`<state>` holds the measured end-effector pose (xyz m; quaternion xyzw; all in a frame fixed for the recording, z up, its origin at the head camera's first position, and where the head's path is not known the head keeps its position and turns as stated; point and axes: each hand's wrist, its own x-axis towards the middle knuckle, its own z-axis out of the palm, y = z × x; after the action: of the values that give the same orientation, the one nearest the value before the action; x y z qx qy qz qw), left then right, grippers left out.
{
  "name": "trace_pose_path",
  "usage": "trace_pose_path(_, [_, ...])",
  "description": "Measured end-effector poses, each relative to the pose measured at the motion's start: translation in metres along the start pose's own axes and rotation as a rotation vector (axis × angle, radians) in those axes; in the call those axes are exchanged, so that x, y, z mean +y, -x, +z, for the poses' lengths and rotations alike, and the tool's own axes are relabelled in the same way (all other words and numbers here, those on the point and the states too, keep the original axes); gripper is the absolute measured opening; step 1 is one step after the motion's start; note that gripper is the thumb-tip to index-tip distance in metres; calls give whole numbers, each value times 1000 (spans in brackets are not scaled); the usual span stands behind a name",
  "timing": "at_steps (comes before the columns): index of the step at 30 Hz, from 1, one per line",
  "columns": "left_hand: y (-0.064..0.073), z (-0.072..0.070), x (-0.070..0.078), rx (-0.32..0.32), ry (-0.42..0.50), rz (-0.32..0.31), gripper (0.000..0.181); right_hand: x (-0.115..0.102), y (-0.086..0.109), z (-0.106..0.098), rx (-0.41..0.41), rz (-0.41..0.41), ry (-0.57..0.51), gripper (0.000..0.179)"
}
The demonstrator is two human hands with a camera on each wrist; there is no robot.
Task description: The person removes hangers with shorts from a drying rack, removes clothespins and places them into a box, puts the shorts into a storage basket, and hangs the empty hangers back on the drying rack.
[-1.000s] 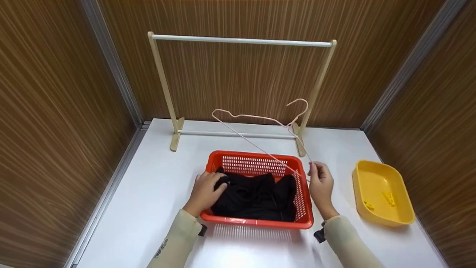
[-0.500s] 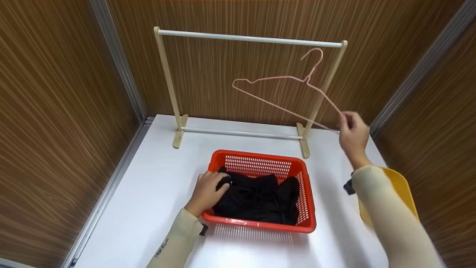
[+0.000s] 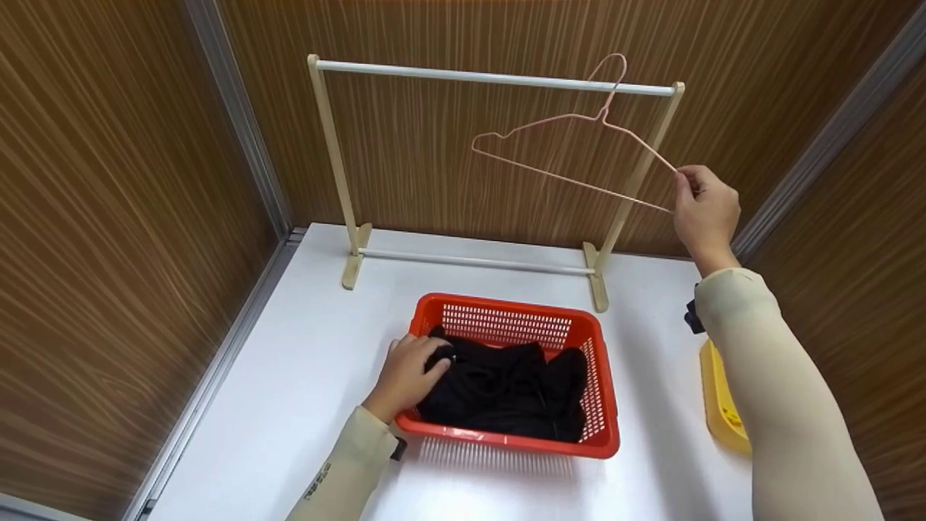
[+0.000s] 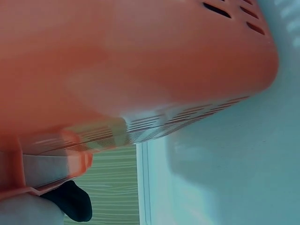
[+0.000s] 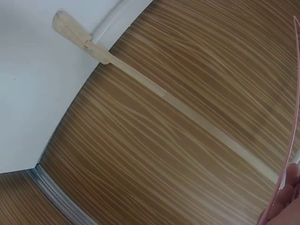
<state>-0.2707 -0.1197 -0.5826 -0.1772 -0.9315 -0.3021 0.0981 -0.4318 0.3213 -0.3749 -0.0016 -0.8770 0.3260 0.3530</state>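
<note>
My right hand (image 3: 707, 213) pinches the right end of a pink hanger (image 3: 557, 174), raised at the right part of the clothes rack's top rail (image 3: 463, 75). The hook's tip goes behind the rail while its neck crosses in front; whether it bears on the rail I cannot tell. In the right wrist view, the fingers (image 5: 291, 180) lie against the pink wire. Over the left rim of a red basket (image 3: 506, 438), my left hand (image 3: 406, 373) grips a bit of the black garment (image 3: 499, 391) heaped inside. The left wrist view shows mostly the basket's outer wall (image 4: 140, 61).
A yellow tray (image 3: 716, 405) is at the right, partly hidden by the right forearm, with a yellow clip (image 3: 731, 416) in it. The rack's wooden feet (image 3: 595, 278) stand behind the basket on the white table (image 3: 289, 362). Wood-grain panels enclose the table at back and sides.
My right hand has carried the hanger up and to the right, from above the basket to the top rail. The left hand stays at the basket's left rim.
</note>
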Motion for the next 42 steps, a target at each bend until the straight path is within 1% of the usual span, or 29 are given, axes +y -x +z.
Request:
trace_pose_path(5, [-1,2,1,-14,1,-6,29,-4,-4,-2,-52,15,3,31])
trace_pose_path(11, [0,3,1,-4,-10,10,28,-2,-4,2,-96,-11,-11,30])
trace_pose_path(17, [0,2,1,-16,-5,-19,28,-2,-2,3,-129,-15,-36,31])
trace_pose_path(21, [-2,1,1,-29,-3,-37,30,-6,-5,0,-136,-1,0,31])
trace_pose_path(25, [-2,1,0,-33,-8,-40,30,-8,-6,-5,-185,10,64,33])
trace_pose_path(28, [-1,1,0,-33,-5,-43,29,-6,-3,-6,-228,13,78,34])
trace_pose_path(31, [0,1,-1,-33,-2,-47,29,-2,1,-4,-249,15,80,35])
trace_pose_path(37, [0,2,-1,-37,-3,-37,29,8,10,1,-258,13,108,31])
trace_pose_path(39, [-1,2,-1,-35,-1,-29,28,13,16,3,-237,-5,119,35])
trace_pose_path(42, [-2,2,0,-22,-2,-4,26,19,31,7,-163,-47,111,45])
